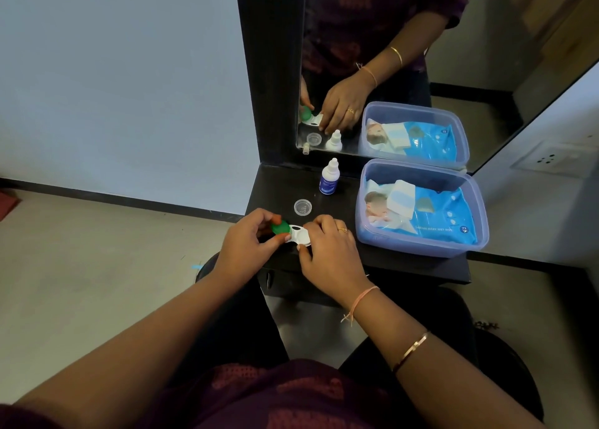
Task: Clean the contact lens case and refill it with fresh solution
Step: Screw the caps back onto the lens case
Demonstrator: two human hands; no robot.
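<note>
A white contact lens case (299,235) lies near the front left corner of the black shelf (405,263). My left hand (248,245) pinches its green cap (280,227) between thumb and fingers. My right hand (330,255) grips the case's right well, which is uncovered. A clear round cap (302,207) rests on the shelf just behind the case. Further back stands a small white solution bottle (330,177) with a blue label, upright and capped.
A translucent blue plastic box (421,248) holding a pack of wet wipes (431,213) fills the right side of the shelf. A mirror (405,55) with a black frame rises behind. The shelf's front edge is just below my hands.
</note>
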